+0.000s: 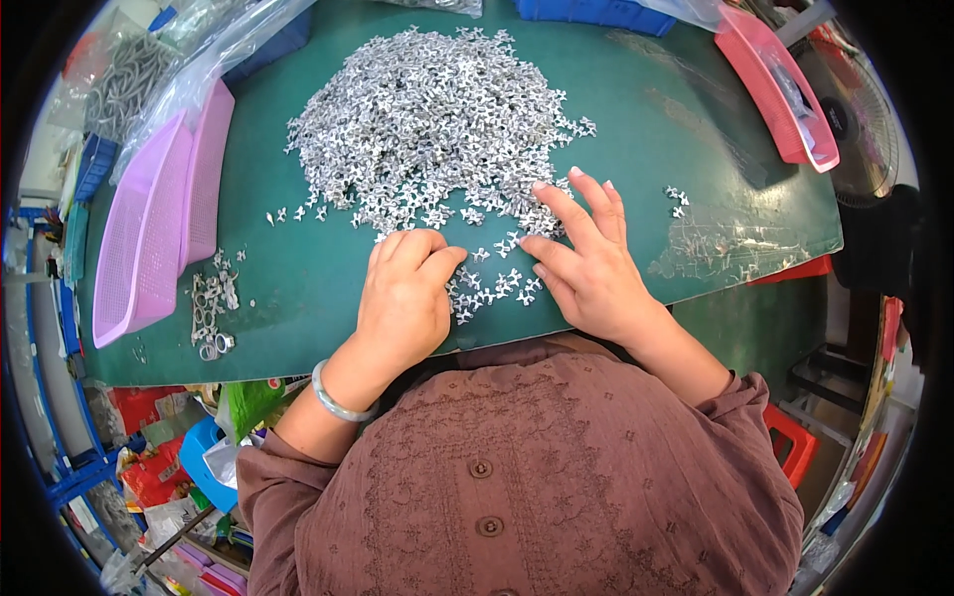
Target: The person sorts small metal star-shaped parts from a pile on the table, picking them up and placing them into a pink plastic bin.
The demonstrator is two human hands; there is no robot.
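A large heap of small silvery metal parts (427, 109) with stubby arms lies on the green tabletop (636, 109). My left hand (405, 290) rests at the heap's near edge, its fingers curled in and the thumb against the forefinger; whatever they hold, if anything, is hidden. My right hand (591, 253) is at the heap's near right edge, fingers spread, the fingertips touching or just above some parts. Between my hands, a small loose group of the same metal parts (487, 293) is scattered near the table's front edge.
Purple plastic baskets (139, 238) stand at the left, beside several metal rings and odd pieces (211, 308). A pink basket (770, 84) sits at the far right, near a fan (845, 119). A few stray parts (678, 201) lie right of my right hand. Blue bins (596, 12) line the back.
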